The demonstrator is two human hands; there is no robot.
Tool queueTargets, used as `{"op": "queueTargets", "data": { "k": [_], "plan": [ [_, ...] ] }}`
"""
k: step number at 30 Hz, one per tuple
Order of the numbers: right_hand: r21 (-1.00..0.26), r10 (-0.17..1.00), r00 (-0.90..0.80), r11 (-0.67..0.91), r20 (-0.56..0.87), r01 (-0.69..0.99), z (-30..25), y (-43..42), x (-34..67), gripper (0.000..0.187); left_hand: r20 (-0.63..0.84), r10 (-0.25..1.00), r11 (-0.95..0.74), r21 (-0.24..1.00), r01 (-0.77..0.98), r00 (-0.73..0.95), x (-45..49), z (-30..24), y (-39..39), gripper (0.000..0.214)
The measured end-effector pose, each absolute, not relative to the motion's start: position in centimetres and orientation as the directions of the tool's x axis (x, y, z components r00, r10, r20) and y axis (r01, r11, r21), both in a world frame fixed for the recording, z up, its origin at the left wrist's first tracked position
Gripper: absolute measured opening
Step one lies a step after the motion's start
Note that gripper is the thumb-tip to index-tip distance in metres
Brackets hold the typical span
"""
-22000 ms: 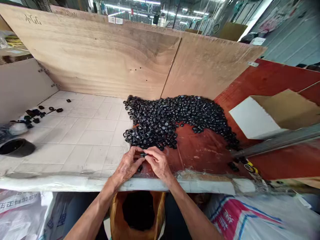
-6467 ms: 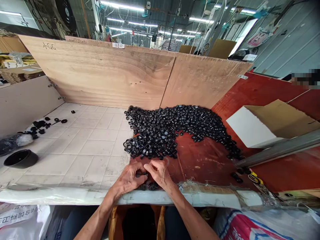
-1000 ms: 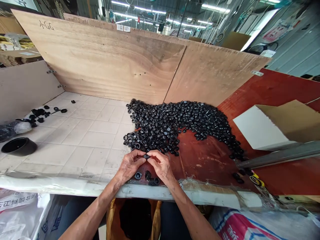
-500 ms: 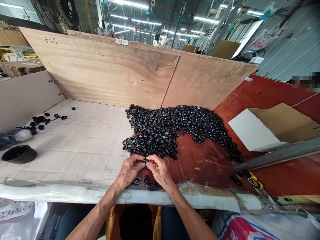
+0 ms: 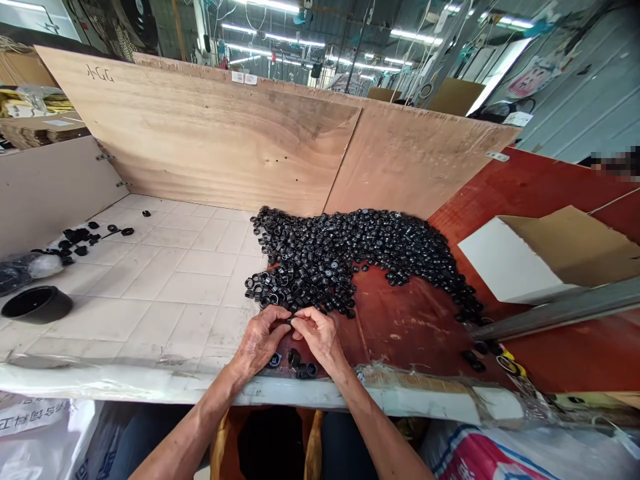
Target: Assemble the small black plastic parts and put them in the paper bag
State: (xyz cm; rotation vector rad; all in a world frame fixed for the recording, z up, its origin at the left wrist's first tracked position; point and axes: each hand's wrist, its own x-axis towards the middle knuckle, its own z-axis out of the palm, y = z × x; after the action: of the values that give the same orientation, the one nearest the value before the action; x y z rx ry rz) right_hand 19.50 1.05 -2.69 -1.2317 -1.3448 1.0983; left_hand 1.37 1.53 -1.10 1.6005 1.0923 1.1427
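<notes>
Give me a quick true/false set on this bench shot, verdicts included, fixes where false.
1. The left hand and right hand meet at a small dark piece between their fingers. True.
2. A heap of black parts lies beyond the hands. True.
3. A black cup stands on the pale tiles. True.
4. The heap sits wholly on the tiles. False: most of it is on the red surface.
5. An open carton is left of the heap. False: the carton is to its right.
6. No loose parts lie near the front edge. False: loose black parts lie just behind the front edge.
</notes>
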Motion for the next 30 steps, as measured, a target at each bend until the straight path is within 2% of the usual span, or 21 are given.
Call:
{"op": "queueTargets", "data": {
  "k": [2,6,9,11,16,23,26,30],
  "plan": [
    [-0.983,0.993,-0.037,0.112,0.108,0.146,-2.50,1.05,19.65,0.020,0.137,0.971,-0.166,0.976,0.143,0.195,1.34,-1.15,1.55,0.019],
    [-0.928,0.951,-0.041,0.308,0.307,0.209,-2.02,1.01,19.76,0.010,-0.085,0.972,0.087,0.996,-0.002,0.220,1.29,-1.39,1.71,0.032],
    [-0.892,0.922,-0.055,0.384,0.382,0.237,-2.04,0.95,19.71,0.008,-0.154,0.952,0.179,0.981,-0.074,0.264,1.31,-1.46,1.78,0.039],
    [-0.900,0.932,-0.047,0.359,0.359,0.247,-2.28,0.93,19.64,0.010,-0.126,0.961,0.149,0.986,-0.075,0.246,1.36,-1.46,1.74,0.039],
    [-0.942,0.973,-0.080,0.230,0.216,0.245,-2.58,0.67,19.45,0.016,0.090,0.980,-0.098,0.994,0.040,0.178,1.36,-1.27,1.57,0.026],
    [-0.936,0.972,-0.092,0.232,0.215,0.264,-2.02,0.37,19.55,0.019,0.220,0.954,-0.246,0.963,0.113,0.205,1.15,-1.51,1.57,0.018],
    [-0.921,0.964,-0.099,0.264,0.245,0.287,-2.11,0.46,19.67,0.013,0.211,0.954,-0.240,0.964,0.118,0.215,1.16,-1.51,1.57,0.017],
    [-0.858,0.921,-0.099,0.386,0.376,0.337,-2.16,0.58,19.80,0.011,0.115,0.971,-0.134,0.988,0.077,0.210,1.20,-1.47,1.56,0.019]
  ]
}}
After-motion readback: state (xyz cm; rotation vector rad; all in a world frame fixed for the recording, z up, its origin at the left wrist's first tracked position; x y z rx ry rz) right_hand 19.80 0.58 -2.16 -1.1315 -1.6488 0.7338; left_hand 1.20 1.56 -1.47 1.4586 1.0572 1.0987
